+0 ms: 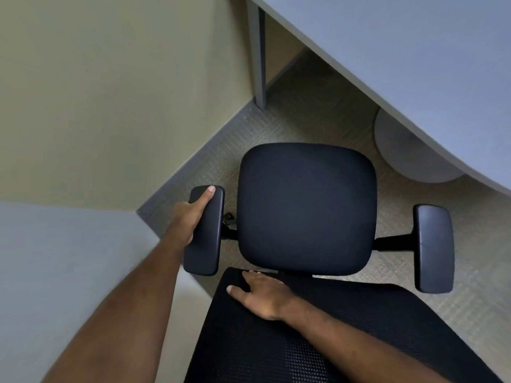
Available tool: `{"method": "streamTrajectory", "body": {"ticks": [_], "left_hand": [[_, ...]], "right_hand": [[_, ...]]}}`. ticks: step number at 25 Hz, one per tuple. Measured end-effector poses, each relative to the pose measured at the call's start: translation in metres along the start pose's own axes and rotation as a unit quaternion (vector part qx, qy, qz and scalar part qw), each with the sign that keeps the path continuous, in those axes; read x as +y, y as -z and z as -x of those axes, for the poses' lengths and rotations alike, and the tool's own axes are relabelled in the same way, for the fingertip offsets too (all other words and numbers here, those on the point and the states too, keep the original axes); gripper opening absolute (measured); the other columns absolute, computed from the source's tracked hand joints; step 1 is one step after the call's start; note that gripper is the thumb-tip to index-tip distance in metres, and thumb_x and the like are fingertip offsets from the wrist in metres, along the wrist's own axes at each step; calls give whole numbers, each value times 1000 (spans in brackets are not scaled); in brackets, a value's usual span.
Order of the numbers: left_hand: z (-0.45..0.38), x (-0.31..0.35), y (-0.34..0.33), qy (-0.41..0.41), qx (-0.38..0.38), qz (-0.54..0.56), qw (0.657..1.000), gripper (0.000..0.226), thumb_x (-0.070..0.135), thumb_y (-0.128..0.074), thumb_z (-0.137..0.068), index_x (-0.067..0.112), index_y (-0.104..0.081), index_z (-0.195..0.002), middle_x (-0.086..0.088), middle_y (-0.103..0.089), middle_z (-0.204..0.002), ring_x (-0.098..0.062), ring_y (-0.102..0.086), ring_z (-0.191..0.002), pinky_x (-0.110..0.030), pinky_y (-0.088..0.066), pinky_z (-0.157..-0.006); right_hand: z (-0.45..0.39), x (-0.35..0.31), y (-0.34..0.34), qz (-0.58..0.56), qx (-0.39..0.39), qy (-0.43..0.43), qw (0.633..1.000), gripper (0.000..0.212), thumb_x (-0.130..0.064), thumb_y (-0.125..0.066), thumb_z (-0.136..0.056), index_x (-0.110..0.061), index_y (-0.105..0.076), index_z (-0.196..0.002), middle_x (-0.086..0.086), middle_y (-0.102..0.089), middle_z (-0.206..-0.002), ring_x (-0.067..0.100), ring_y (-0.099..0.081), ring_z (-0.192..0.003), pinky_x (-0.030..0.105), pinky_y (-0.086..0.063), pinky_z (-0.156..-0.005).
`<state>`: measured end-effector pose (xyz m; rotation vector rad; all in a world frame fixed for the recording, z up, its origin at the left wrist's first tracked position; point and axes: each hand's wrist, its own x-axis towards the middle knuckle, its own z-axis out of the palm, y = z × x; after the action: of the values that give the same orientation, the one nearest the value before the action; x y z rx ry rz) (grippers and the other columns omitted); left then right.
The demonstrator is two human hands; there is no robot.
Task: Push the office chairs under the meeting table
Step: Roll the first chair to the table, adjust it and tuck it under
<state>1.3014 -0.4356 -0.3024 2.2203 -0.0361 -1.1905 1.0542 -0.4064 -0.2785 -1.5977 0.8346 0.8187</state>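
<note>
Black padding covers the seat (305,208) of the chair, which sits at centre frame on the carpet (279,125), short of the table (414,59). Its front edge lies near the table's rim but is not under it. The table fills the upper right of the frame, with a grey leg (258,56) at upper centre and a round base (406,153) showing just below the rim to the right of the seat.

At lower centre the mesh backrest (318,335) spreads toward the camera. Two armrests flank the seat: the left armrest (206,230) at centre left and the right armrest (434,248) at centre right, the latter untouched.

Reaching in from the lower left with the forearm nearly straight, the left hand (188,219) grips the left armrest from its outer side. The palm wraps the pad's edge, and one finger lies extended along the top toward its far end. Coming in from the lower right with the wrist bent inward, the right hand (262,295) lies palm down on the top of the backrest, thumb spread to the left and fingers curling over the top edge; it presses on the backrest with a loose hold rather than a closed fist.

A beige wall (110,92) fills the upper left, and a pale grey surface (55,258) occupies the lower left.
</note>
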Motion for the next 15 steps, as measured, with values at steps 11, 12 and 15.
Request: {"method": "streamTrajectory", "body": {"ticks": [11,12,15], "left_hand": [[-29,-25,-11,11,16,-7,1000,81,87,-80,-47,17,-67,-85,1,-72,-89,-17,-71,-81,-29,-50,-60],[-31,-23,-11,10,12,-6,1000,81,86,-80,-47,17,-67,-85,1,-72,-89,-17,-71,-80,-28,-49,-59],[-34,-18,-11,10,6,-20,1000,75,85,-81,-53,18,-65,-83,1,-72,-87,-17,-71,-79,-28,-48,-58]], "right_hand": [[-6,2,-6,-2,1,-1,1000,95,-82,-26,-96,-21,-19,-168,1,-15,-176,18,-13,-162,38,-12,-129],[-8,1,-6,-4,5,0,1000,95,-82,-26,-97,-20,-19,-168,1,-15,-176,18,-13,-162,38,-12,-129],[-9,-4,-6,-5,14,0,1000,94,-81,-26,-98,-19,-20,-168,1,-16,-176,18,-14,-162,38,-12,-129]]}}
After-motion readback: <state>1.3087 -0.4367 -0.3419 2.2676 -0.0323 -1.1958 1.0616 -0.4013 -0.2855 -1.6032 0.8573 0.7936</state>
